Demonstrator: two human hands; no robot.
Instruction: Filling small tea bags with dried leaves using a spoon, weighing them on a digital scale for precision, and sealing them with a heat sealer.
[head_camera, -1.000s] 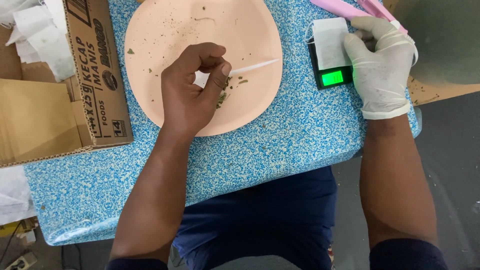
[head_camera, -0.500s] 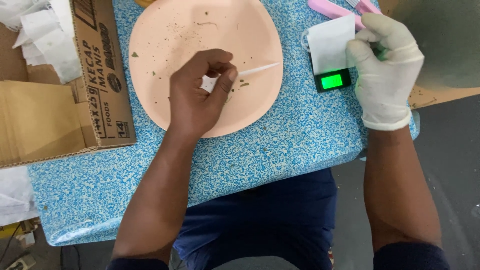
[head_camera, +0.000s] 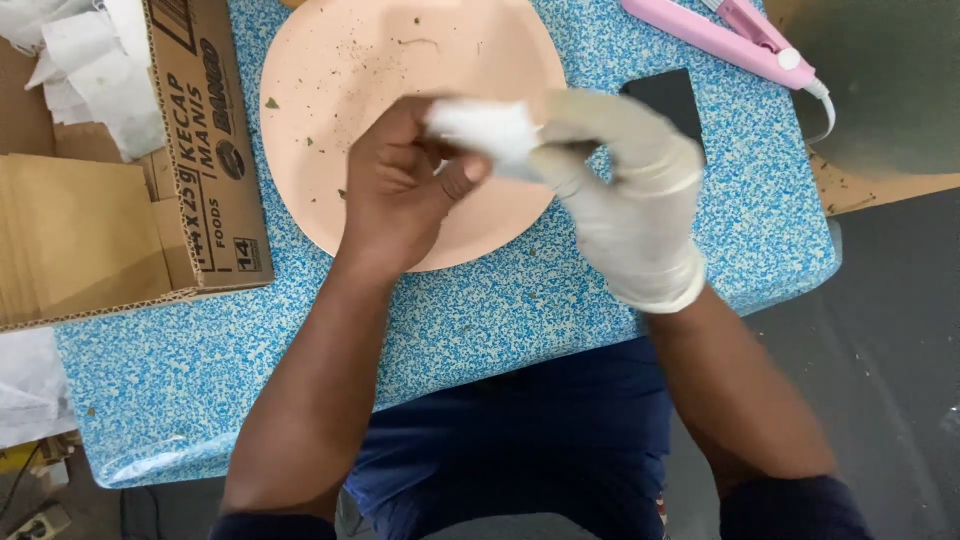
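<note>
My bare left hand (head_camera: 400, 190) and my gloved right hand (head_camera: 625, 190) meet above the peach plate (head_camera: 340, 70). Between them is a small white paper bag (head_camera: 485, 128), blurred. The gloved fingers pinch its right end. My left fingertips curl on its left end. The thin white scoop seen earlier in my left hand is hidden. Green flecks are scattered on the plate. The small black scale (head_camera: 665, 98) lies bare behind my right hand, its display covered.
A brown cardboard box (head_camera: 130, 180) with crumpled white paper (head_camera: 95, 70) stands at the left of the blue speckled table (head_camera: 480, 310). A pink heat sealer (head_camera: 715, 35) lies at the back right, beside a green mat (head_camera: 890, 80).
My right hand lifted the white bag off the scale and carried it left to my left hand over the plate. The scoop's tip no longer shows.
</note>
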